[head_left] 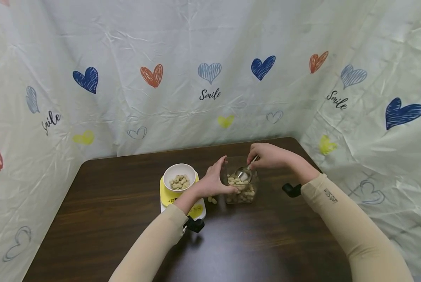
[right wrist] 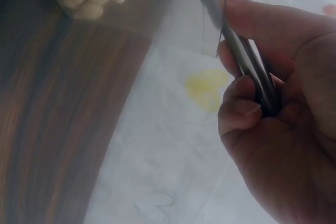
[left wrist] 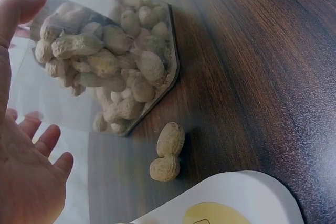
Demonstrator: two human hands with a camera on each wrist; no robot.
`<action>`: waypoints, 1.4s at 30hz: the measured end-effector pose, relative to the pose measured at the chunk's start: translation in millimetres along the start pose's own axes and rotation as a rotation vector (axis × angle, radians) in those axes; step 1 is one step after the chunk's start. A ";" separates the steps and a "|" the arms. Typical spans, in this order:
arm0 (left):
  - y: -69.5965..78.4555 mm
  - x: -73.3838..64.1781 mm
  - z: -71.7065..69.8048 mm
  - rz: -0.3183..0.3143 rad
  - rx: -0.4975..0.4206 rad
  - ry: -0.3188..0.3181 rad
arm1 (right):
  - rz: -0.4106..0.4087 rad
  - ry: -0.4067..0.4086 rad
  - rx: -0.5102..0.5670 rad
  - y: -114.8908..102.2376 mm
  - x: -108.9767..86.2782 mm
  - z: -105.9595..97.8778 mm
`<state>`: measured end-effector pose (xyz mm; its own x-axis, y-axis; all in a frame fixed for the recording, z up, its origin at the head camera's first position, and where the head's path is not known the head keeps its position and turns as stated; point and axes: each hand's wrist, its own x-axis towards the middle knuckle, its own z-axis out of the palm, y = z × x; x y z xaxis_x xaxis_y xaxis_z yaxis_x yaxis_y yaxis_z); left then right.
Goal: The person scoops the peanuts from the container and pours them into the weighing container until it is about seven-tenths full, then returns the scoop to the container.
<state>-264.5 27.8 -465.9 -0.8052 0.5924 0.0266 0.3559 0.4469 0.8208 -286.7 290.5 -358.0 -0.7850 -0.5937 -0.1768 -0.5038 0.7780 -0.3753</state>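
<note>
My left hand (head_left: 210,182) holds a clear plastic container (head_left: 229,199) at its left side, thumb along the near wall and fingers spread toward the far side. Peanuts in their shells (left wrist: 126,66) fill its lower part. My right hand (head_left: 265,154) grips the handle of a metal spoon (head_left: 244,173) from above, at the container's right rim. The spoon's bowl is down inside the container, over the peanuts. In the right wrist view the fingers curl round the shiny spoon handle (right wrist: 257,72).
Left of the container, a white bowl (head_left: 166,178) with several peanuts stands on a yellow and white kitchen scale (head_left: 165,196), partly behind my left forearm. Loose peanuts (head_left: 212,200) lie between scale and container. A heart-printed curtain (head_left: 178,117) hangs behind the dark wooden table (head_left: 108,203).
</note>
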 end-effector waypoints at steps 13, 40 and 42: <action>2.0 -1.1 0.1 -0.005 -0.002 -0.002 | 0.044 0.061 0.096 11.3 -9.6 -4.9; -0.3 0.5 2.2 -0.009 0.000 0.006 | 0.069 -0.040 0.241 28.2 12.4 -13.2; -0.1 0.7 2.9 -0.009 0.001 0.008 | 0.074 -0.048 0.242 29.5 12.8 -13.7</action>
<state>-263.7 30.1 -467.6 -0.8121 0.5831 0.0232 0.3487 0.4529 0.8206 -316.5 308.6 -358.9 -0.7957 -0.5507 -0.2523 -0.3406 0.7512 -0.5655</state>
